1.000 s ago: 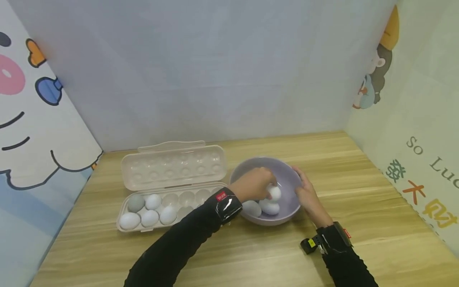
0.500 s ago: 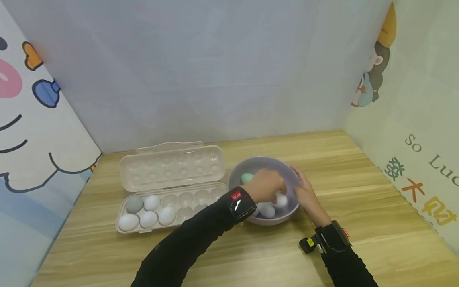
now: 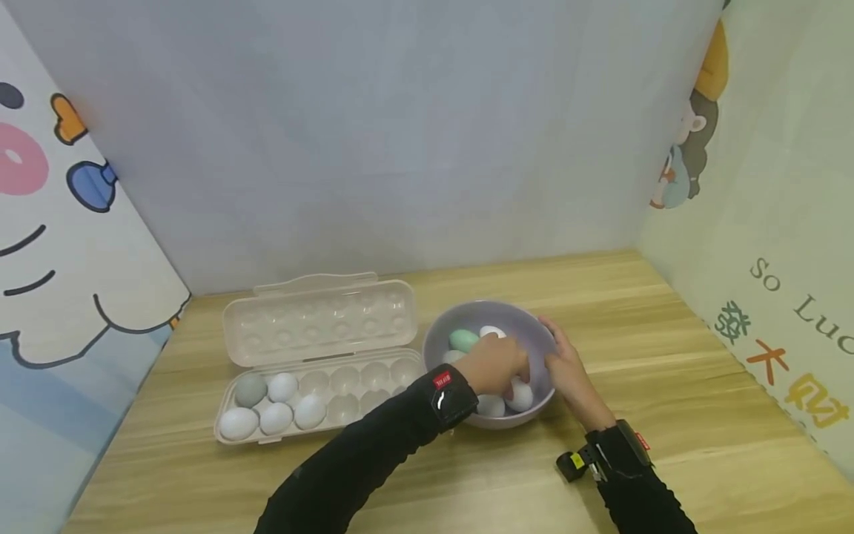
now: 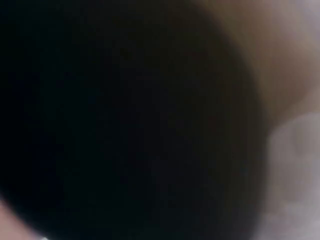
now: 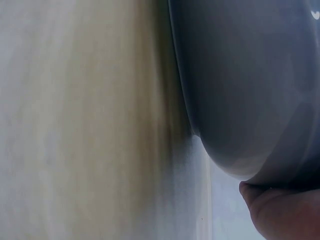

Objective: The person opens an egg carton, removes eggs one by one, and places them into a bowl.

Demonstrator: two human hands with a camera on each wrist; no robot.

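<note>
A purple bowl [image 3: 440, 326] holds several eggs, among them a pale green egg [image 3: 463, 340] and a white egg [image 3: 492, 331] behind my left hand. My left hand [image 3: 492, 365] reaches down into it, thumb and fingertips pinching a white egg [image 3: 519, 397] near the front right; the hand covers part of the contents. On the bowl's right side, my right hand [image 3: 572, 374] grips the rim, and a finger [image 5: 282, 212] touches the outer wall in the right wrist view. The left wrist view is mostly blocked by a dark blur.
Left of the bowl lies an egg carton [image 3: 343, 380] with its lid [image 3: 320, 324] folded back. Several eggs fill its left end, one of them a grey egg [image 3: 250, 390]. A wood-grain table [image 3: 520, 482] carries everything, with walls behind and at both sides.
Inside the bowl my left hand has shifted right and toward the front with the white egg. The green egg and another behind the hand have come into view. My right hand stays on the rim.
</note>
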